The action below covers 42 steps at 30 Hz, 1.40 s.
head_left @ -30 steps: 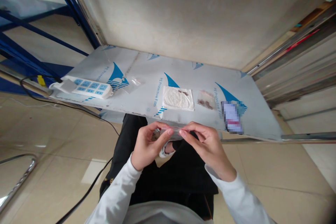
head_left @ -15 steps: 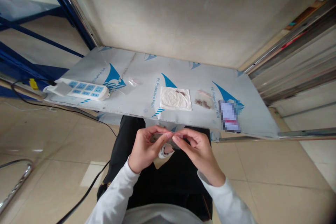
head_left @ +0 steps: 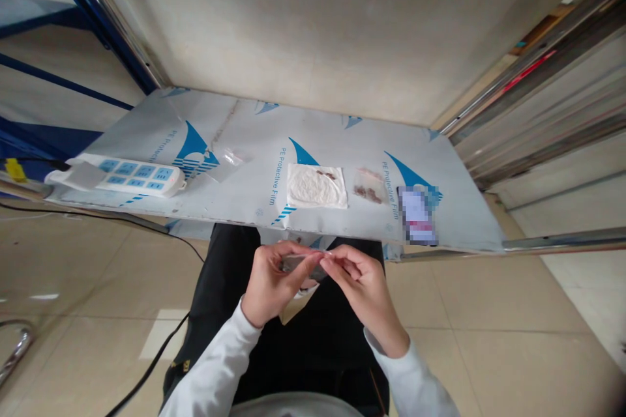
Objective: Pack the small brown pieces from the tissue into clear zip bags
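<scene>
In front of the table edge, above my lap, my left hand (head_left: pixel 278 280) and my right hand (head_left: pixel 359 287) meet at the fingertips. Both pinch the top edge of a small clear plastic bag (head_left: pixel 293 263), which hangs below the fingers; its contents cannot be made out. On the table beyond lies a white folded tissue (head_left: pixel 313 192) with a few small brown pieces (head_left: pixel 327 174) on its upper right part. Beside it, to the right, rests a clear zip bag (head_left: pixel 370 177) with brown pieces inside.
A phone (head_left: pixel 417 215) lies at the table's right front. At the left end sits a white power strip (head_left: pixel 141 176) with a black cable. A crumpled bit of clear plastic (head_left: pixel 232 156) is on the film-covered table (head_left: pixel 254 195). Blue shelving (head_left: pixel 98 6) stands at left.
The view has shifted, so the table items appear farther left. My hands keep pinching the bag's edge, with only slight finger movement.
</scene>
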Tool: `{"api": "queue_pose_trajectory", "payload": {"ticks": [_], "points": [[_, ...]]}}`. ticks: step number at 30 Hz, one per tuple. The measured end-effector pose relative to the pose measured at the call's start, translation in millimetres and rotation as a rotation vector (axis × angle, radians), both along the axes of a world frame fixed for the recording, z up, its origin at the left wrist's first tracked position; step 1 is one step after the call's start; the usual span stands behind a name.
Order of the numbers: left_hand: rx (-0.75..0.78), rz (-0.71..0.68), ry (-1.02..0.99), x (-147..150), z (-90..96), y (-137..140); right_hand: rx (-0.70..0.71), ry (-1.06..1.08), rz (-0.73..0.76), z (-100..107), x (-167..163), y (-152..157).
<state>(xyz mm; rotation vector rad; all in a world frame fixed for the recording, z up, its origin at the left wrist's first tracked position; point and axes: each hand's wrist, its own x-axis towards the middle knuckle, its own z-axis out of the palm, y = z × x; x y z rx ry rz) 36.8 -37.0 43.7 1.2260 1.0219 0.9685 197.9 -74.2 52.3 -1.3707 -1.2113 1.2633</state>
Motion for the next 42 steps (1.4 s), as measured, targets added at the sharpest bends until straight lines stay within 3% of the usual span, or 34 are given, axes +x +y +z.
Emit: {"api": "queue_pose_trajectory", "payload": {"ticks": [3,6,8,11,14,15,19,22,25,27,31,33,35,38,42], "points": [[0.054,-0.013,0.047,2,4.1,5,0.012,0.001,-0.049,0,4,5],[0.068,-0.23,0.049,-4,8.1,18,0.041,-0.044,-0.026,8,15,21],[0.103,-0.292,0.093,-13,5.0,35,0.064,-0.083,-0.062,12,30,40],[0.198,-0.043,0.329,-35,-12.4,73,0.135,-0.153,-0.257,6,70,83],[0.182,0.339,0.904,-61,-36.7,120,0.164,-0.331,-0.447,-17,122,127],[0.152,0.405,0.991,-70,-44.0,134,0.136,-0.43,-0.489,-26,138,139],[0.067,0.482,1.168,-91,-63.2,174,0.097,-0.951,-0.577,-50,175,157],[0.061,0.489,1.237,-91,-69.2,183,0.25,-1.108,-0.622,-52,167,143],[0.125,0.484,1.265,-83,-70.1,173,0.372,-1.001,-0.575,-45,129,115],[0.199,0.467,1.255,-74,-69.2,154,0.376,-0.827,-0.513,-38,91,96],[0.38,0.425,1.175,-56,-69.8,87,0.211,-0.373,-0.28,-31,10,68],[0.627,0.418,1.018,-47,-70.8,50,0.092,-0.214,-0.182,-32,-20,62],[0.749,0.357,0.878,-40,-69.1,20,0.048,-0.108,-0.111,-34,-38,59],[0.665,0.302,0.7,-30,-57.9,-5,0.12,-0.143,-0.093,-34,-46,50],[0.267,0.318,0.379,-20,-35.5,-12,0.32,-0.519,-0.065,-22,-42,29]]}}
